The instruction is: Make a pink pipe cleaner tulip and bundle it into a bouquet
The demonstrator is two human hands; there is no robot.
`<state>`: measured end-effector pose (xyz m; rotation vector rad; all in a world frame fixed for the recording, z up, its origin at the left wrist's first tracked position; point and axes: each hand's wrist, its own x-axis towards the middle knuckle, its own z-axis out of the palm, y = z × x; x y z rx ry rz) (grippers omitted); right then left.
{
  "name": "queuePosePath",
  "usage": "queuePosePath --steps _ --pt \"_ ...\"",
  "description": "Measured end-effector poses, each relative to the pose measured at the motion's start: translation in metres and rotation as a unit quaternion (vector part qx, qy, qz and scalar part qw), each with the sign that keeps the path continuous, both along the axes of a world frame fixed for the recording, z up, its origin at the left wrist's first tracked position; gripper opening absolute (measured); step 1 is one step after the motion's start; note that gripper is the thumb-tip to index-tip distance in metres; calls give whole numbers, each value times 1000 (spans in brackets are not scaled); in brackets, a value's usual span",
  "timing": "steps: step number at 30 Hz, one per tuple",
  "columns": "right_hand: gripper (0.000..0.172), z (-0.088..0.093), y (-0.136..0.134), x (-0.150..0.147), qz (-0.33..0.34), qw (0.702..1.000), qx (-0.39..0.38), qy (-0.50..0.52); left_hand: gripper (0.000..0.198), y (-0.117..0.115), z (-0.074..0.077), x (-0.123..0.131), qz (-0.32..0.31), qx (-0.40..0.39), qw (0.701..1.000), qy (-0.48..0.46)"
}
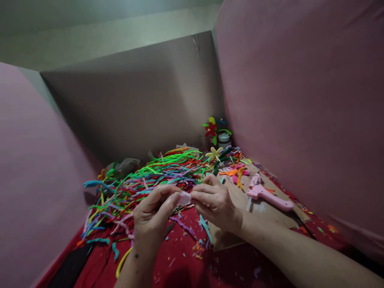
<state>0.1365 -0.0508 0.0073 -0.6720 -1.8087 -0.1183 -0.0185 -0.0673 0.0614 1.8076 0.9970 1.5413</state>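
Observation:
Between my two hands is a small pale pink-white piece (184, 198), perhaps bent pipe cleaner; its exact form is too small to make out. My left hand (154, 214) pinches its left end between thumb and forefinger. At its right end, the fingertips of my right hand (214, 202) are closed on it. Behind and left of the hands lies a big heap of coloured pipe cleaners (162, 172). A pink glue gun (270, 199) rests to the right on a sheet of cardboard (226, 236), partly covered by my right forearm.
A pale yellow pipe-cleaner flower (214, 154) and orange flower pieces (240, 178) lie behind my right hand. Farther back stand a lidded jar (224, 140) and a red flower (211, 129). Fuzzy scraps litter the red cloth (180, 256). Pink sheets (300, 100) wall both sides.

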Motion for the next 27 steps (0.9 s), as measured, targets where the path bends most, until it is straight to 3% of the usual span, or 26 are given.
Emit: queuePosePath --steps 4,10,15,23,27 --pt "15 -1 1 1 -7 1000 -14 3 9 3 -2 0 7 8 1000 17" --pt "14 2 0 2 -29 999 -4 13 28 7 0 -6 -48 -37 997 49" --pt "13 0 2 2 -48 999 -4 12 40 7 0 -4 -54 -53 997 33" --pt "15 1 0 2 -46 999 -10 10 29 1 -2 0 -20 -46 999 -21" --pt "15 3 0 -1 23 991 -99 92 25 11 -4 -4 -5 -58 994 -97"
